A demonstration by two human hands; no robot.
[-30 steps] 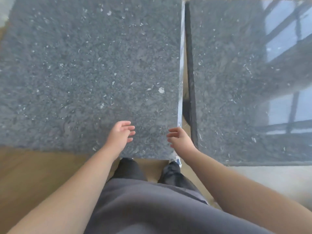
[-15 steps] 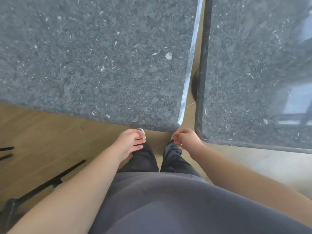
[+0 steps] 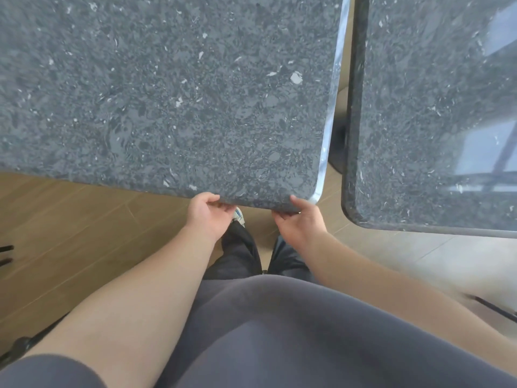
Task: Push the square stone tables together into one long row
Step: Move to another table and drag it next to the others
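Both hands on near edge of left table [image 3: 167, 93]: my left hand [image 3: 208, 212] and right hand [image 3: 299, 219] each curl under the rim w/ thumb on top, gripping the slab close to its right corner. Right table [image 3: 433, 107] sits apart, gap between them wider at the far end, so tops aren't parallel yet. Best bet, I reckon: slide sideways to the right w/ even pull, swing far end in, keep fingers clear of the closing gap.
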